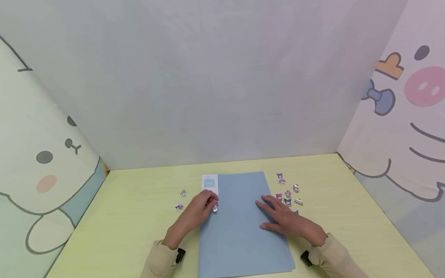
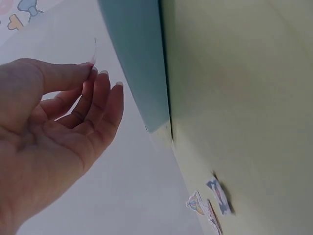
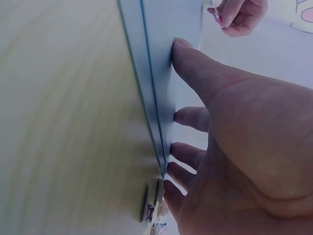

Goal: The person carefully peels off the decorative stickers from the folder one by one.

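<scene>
A light-blue folder (image 1: 240,247) lies on the table, with a white label (image 1: 209,181) at its top left corner. Over the folder's left edge, just below the label, my left hand (image 1: 198,208) pinches a small cartoon-character sticker (image 1: 215,207) between thumb and fingers. The left wrist view shows this sticker (image 2: 95,51) edge-on, held up from the folder. My right hand (image 1: 286,220) rests on the folder's right side, fingers spread; in the right wrist view its fingertips touch the blue surface (image 3: 161,63).
Several cartoon stickers (image 1: 287,201) lie on the yellow table (image 1: 347,200) right of the folder, one partly hidden by the right hand. To the left lie more stickers (image 1: 179,207). A pale wall (image 1: 222,85) stands behind, with cartoon-printed panels (image 1: 45,154) at the sides.
</scene>
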### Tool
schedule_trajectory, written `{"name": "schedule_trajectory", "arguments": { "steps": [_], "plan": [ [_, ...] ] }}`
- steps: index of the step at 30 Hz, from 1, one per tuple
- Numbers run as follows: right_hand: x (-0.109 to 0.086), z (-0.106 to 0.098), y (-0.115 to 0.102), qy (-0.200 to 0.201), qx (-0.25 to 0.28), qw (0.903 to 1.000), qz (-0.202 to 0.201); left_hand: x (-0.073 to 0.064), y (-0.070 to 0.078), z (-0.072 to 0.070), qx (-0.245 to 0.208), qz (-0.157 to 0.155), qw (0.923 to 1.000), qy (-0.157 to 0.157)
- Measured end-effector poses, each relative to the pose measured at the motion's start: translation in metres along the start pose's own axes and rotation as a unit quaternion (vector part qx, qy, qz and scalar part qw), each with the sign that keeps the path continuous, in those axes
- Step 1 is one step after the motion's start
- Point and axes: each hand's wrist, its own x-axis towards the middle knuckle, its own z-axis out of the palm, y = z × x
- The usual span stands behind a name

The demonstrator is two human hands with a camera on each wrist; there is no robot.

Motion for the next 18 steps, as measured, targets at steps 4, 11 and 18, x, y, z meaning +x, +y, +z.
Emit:
{"name": "schedule_trajectory", "arguments": {
  "steps": [4, 11, 18],
  "plan": [
    [0.0, 0.002, 0.003, 0.006, -0.012, 0.9999, -0.011, -0.004, -0.001, -0.002, 0.0, 0.0, 1.0, 0.007],
    [0.002, 0.001, 0.007, -0.009, 0.0, 0.9999, 0.004, -0.012, -0.002, -0.009, 0.016, -0.026, 0.9995, 0.009],
    [0.001, 0.007, 0.013, 0.008, 0.001, 1.0, 0.001, -0.02, -0.002, -0.013, 0.023, -0.04, 0.9988, 0.015]
  ]
}}
